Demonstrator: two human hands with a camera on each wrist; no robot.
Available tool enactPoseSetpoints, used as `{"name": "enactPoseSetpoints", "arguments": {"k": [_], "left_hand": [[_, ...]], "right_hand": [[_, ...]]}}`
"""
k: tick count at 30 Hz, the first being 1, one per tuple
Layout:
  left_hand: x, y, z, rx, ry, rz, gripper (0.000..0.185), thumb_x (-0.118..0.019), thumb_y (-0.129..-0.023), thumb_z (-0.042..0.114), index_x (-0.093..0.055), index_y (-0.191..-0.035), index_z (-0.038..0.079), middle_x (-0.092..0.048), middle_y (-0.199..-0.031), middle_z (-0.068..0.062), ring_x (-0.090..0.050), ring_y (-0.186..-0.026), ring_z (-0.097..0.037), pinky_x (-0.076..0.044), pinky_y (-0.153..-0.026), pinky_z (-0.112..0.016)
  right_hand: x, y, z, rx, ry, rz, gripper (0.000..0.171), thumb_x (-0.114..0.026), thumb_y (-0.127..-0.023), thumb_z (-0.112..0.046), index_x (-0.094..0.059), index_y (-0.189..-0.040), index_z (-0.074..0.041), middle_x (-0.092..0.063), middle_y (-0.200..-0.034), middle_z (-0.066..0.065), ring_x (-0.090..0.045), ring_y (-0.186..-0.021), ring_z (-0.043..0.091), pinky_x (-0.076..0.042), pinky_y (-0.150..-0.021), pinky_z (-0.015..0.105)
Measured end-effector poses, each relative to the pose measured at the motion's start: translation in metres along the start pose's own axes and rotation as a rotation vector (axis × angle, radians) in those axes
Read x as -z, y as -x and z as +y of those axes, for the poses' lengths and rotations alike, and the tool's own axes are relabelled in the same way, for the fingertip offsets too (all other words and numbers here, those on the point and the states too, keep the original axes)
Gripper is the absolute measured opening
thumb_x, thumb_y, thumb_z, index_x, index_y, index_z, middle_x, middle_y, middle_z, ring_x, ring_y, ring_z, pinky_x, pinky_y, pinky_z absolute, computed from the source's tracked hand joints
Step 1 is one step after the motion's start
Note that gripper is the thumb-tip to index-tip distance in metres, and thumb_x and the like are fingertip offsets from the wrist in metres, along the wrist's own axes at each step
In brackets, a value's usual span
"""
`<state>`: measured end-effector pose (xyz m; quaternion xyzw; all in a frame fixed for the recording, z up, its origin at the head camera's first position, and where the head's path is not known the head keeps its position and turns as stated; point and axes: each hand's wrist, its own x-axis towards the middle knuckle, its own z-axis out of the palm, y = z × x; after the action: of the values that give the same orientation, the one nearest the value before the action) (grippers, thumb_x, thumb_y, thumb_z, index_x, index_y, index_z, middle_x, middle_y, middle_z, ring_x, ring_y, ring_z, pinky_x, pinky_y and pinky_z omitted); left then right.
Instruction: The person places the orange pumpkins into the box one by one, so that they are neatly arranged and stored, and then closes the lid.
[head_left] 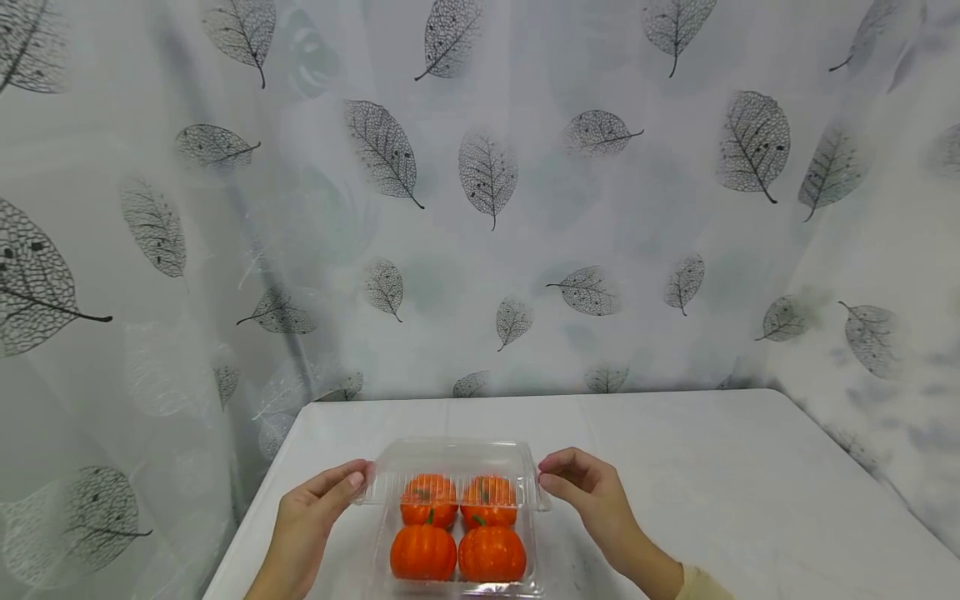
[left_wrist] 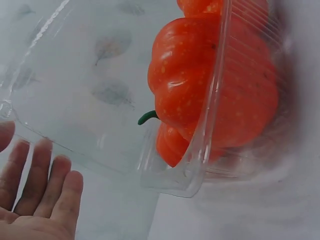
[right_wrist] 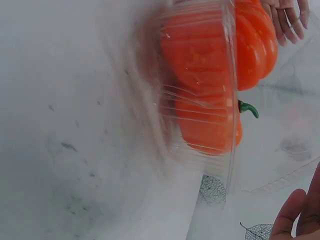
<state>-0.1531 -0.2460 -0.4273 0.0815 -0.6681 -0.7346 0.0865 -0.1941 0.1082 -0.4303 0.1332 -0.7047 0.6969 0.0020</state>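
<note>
A clear plastic clamshell box (head_left: 381, 542) stands on the white table with several orange pumpkins (head_left: 423, 552) in two rows inside. Its hinged lid (head_left: 453, 452) is raised and leans over the back row; the front pumpkins are uncovered. At the lid's left corner, my left hand (head_left: 309, 518) pinches the edge between thumb and forefinger. My right hand (head_left: 600, 504) pinches the opposite edge, thumb and forefinger together there. In the left wrist view, a green stem (left_wrist: 147, 117) sticks up above the box rim, and the other fingers (left_wrist: 62, 175) lie beside the lid.
The white table (head_left: 697, 475) extends to the right of the box. A pale curtain (head_left: 480, 250) printed with dark leaf skeletons hangs behind it and along both sides.
</note>
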Motion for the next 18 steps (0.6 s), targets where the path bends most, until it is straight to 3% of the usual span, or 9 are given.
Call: {"name": "enactPoseSetpoints", "arguments": {"k": [9, 15, 18], "left_hand": [[0.001, 0.013, -0.011, 0.03, -0.113, -0.007, 0.046, -0.075, -0.093, 0.016, -0.063, -0.134, -0.001, -0.066, -0.132, -0.012, -0.068, -0.109, -0.01, -0.054, -0.091, -0.023], [0.0, 0.018, -0.023, -0.018, -0.172, -0.018, 0.045, -0.07, -0.094, 0.007, -0.059, -0.136, -0.004, -0.063, -0.134, -0.018, -0.067, -0.112, -0.014, -0.054, -0.087, -0.019], [0.001, 0.021, -0.03, -0.042, -0.191, -0.021, 0.045, -0.07, -0.093, 0.003, -0.058, -0.136, -0.007, -0.063, -0.132, -0.02, -0.067, -0.113, -0.019, -0.054, -0.086, -0.018]], "right_hand": [[-0.001, 0.014, 0.01, -0.003, 0.042, -0.03, 0.028, -0.078, -0.087, -0.006, -0.064, -0.109, 0.005, -0.067, -0.102, 0.017, -0.066, -0.094, 0.023, -0.058, -0.086, 0.028], [-0.004, 0.02, 0.016, -0.029, 0.122, -0.012, 0.03, -0.081, -0.083, -0.003, -0.064, -0.107, 0.001, -0.066, -0.102, 0.011, -0.064, -0.1, 0.025, -0.055, -0.092, 0.031], [-0.005, 0.022, 0.019, -0.054, 0.138, -0.003, 0.04, -0.083, -0.08, -0.004, -0.062, -0.114, -0.002, -0.065, -0.108, 0.011, -0.062, -0.105, 0.025, -0.056, -0.091, 0.033]]}}
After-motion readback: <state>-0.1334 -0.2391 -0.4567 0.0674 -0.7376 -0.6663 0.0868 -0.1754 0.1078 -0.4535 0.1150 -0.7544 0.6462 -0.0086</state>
